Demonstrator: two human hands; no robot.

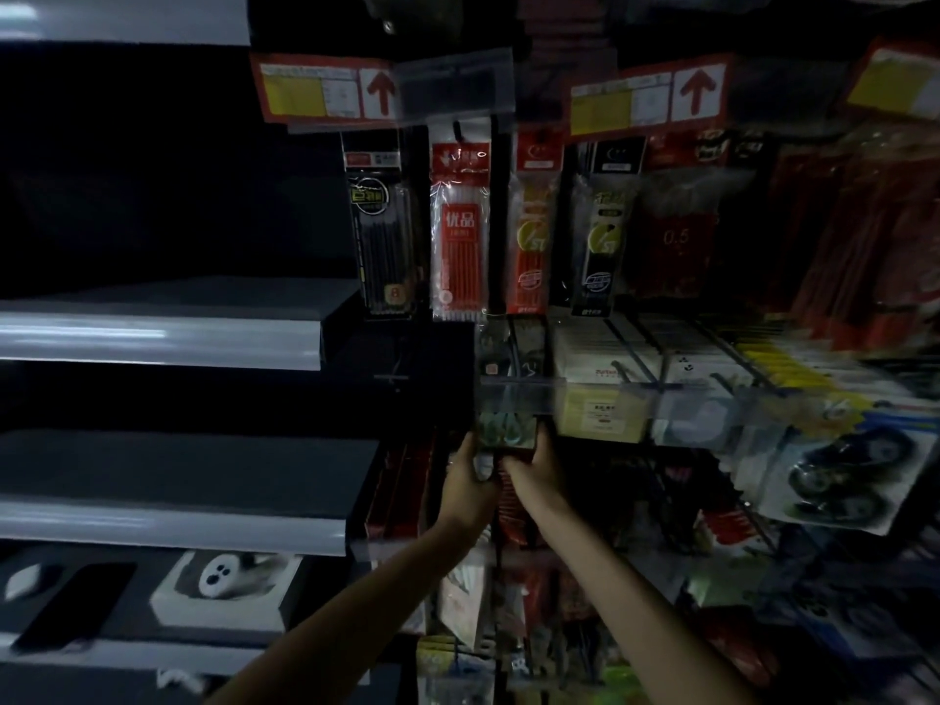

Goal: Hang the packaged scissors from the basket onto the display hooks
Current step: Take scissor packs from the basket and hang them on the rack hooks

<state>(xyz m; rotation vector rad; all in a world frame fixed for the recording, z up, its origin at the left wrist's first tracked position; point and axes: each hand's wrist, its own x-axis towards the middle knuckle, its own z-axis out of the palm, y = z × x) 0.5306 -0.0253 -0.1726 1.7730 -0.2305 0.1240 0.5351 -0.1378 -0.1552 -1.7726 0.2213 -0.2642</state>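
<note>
At the rack's middle row, just under the clear strip (524,396), you hold the scissors pack (508,432) upright between both hands. Your left hand (470,473) curls round its lower left edge, and your right hand (534,468) grips the lower right edge. The pack's top reaches behind the strip; blur hides whether it sits on a hook. Pen refills (460,231) hang on the row above. Grey shelves (157,338) run off to the left, and a white box (224,587) sits on a lower one.
</note>
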